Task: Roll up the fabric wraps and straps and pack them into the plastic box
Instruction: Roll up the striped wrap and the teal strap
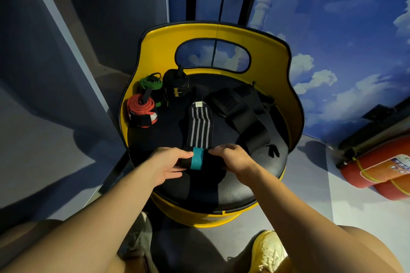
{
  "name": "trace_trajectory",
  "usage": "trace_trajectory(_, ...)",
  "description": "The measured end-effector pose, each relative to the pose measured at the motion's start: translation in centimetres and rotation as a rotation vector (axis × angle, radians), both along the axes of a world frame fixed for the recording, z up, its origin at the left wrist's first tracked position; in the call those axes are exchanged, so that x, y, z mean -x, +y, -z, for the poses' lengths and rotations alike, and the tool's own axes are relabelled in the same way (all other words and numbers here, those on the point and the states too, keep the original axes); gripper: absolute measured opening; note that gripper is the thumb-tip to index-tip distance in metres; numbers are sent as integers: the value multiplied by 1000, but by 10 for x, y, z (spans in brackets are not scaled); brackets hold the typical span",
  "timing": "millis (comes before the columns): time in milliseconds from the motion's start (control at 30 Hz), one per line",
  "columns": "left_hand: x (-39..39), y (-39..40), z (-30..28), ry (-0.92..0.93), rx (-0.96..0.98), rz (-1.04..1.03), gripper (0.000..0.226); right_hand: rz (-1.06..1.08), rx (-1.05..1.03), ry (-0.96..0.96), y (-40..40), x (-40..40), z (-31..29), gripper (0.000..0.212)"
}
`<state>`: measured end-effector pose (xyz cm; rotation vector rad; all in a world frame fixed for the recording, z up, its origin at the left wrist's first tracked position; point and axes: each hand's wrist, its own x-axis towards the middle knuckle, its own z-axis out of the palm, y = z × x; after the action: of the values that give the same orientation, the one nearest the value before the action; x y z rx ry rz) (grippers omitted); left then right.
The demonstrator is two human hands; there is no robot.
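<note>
A black wrap with grey stripes [199, 126] lies flat on the black seat of a yellow barrel chair [155, 51]. Its near end is rolled into a short black roll with a teal band [197, 158]. My left hand [169, 162] grips the roll's left end. The right end is held by my right hand [233, 157]. Three rolled wraps stand at the seat's left: a red and black one [142, 111], a green one [150, 84] and a black one with yellow print [175, 86]. Loose black straps [241, 113] lie unrolled at the right. No plastic box is in view.
The chair's yellow back wall curves round the seat's far and side edges. Two orange-red cylinders [377, 168] lie on the floor at the right. A grey wall panel stands at the left. My shoes [266, 250] are on the floor below the seat.
</note>
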<state>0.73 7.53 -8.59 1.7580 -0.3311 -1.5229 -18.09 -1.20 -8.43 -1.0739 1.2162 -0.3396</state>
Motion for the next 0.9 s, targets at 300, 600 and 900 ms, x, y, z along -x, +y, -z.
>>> trace_trajectory(300,-7,3,7,-223,0,156,51,64,212,215,-37,-28,23,31)
trace_trajectory(600,-14,2,14,-317,10,273,47,162,281,279,-51,-44,31,9)
trace_trajectory(900,-15,-2,17,-292,0,221,67,285,246,108,-63,-43,28,4)
